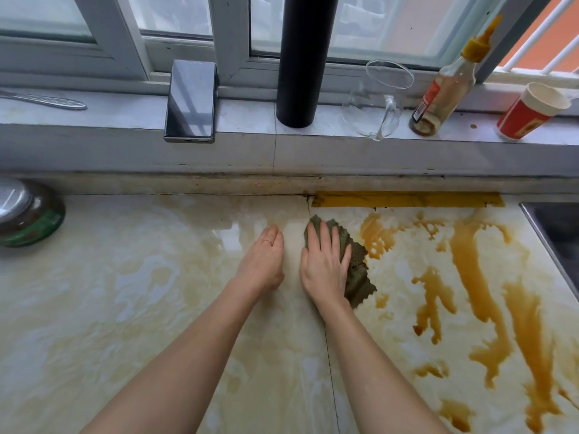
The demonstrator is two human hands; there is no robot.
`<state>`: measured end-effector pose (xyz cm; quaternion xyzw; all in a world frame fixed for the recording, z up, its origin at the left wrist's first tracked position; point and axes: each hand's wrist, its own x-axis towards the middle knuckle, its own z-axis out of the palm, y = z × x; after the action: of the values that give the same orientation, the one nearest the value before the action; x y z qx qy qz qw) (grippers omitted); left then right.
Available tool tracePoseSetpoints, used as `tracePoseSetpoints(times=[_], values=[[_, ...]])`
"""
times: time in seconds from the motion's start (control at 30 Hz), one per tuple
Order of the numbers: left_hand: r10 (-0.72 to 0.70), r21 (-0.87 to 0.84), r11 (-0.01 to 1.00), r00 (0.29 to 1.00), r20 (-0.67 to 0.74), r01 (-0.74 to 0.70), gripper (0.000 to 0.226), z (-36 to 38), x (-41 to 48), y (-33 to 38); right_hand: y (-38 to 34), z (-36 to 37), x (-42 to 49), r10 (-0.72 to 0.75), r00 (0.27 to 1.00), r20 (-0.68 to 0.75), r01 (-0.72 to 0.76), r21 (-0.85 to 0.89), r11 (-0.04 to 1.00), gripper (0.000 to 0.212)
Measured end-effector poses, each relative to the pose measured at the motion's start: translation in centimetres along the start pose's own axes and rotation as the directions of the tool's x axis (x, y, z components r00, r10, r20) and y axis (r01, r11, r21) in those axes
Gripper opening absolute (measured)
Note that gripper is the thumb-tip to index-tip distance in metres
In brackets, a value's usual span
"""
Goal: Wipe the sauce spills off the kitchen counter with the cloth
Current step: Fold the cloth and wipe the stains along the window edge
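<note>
A grey-green cloth [357, 270] lies flat on the pale marble counter [125, 308], just right of the counter's seam. My right hand [326, 264] presses on it with straight, spread fingers. Beside it, my left hand [264, 261] rests on the bare counter with its fingers together, touching nothing else. Brown-orange sauce spills [476, 277] run in long streaks and blobs over the counter's right half. The nearest blob [374, 236] touches the cloth's right edge.
On the window sill stand a phone [191, 101], a black cylinder [300, 61], a glass jug [376, 101], a sauce bottle [445, 89] and a red paper cup [529, 111]. A metal lid [18, 202] sits at the left. Yellow tape [407, 199] lines the back edge. A sink edge [551, 245] borders the right.
</note>
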<state>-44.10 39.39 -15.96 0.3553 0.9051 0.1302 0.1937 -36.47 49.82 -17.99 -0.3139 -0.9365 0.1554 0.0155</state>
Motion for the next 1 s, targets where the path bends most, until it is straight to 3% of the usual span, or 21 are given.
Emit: tracePoseSetpoints(times=[0.2, 0.5, 0.77, 0.9, 1.0], values=[[-0.014, -0.001, 1.000, 1.000, -0.016, 0.014, 0.077, 0.3, 0.1, 0.1, 2.6, 0.8, -8.5, -0.008, 0.999, -0.040, 0.007, -0.018, 1.000, 0.054], [-0.010, 0.022, 1.000, 1.000, 0.019, 0.009, 0.076, 0.2, 0.1, 0.0, 2.7, -0.3, -4.1, 0.007, 0.999, 0.036, -0.006, -0.032, 0.999, 0.052], [-0.017, 0.017, 1.000, 1.000, 0.012, 0.016, 0.073, 0.4, 0.2, -0.1, 6.4, 0.5, -15.2, -0.063, 0.998, -0.013, 0.062, -0.060, 0.996, 0.051], [-0.038, 0.018, 0.999, 0.999, 0.013, 0.038, 0.073, 0.6, 0.2, -0.1, 7.0, 0.2, -14.0, -0.090, 0.996, 0.000, 0.089, -0.097, 0.991, 0.051], [-0.041, -0.001, 0.999, 0.999, 0.029, 0.041, 0.073, 0.6, 0.1, -0.2, 8.4, -0.4, -11.6, -0.027, 0.999, -0.034, 0.024, -0.086, 0.996, 0.048]])
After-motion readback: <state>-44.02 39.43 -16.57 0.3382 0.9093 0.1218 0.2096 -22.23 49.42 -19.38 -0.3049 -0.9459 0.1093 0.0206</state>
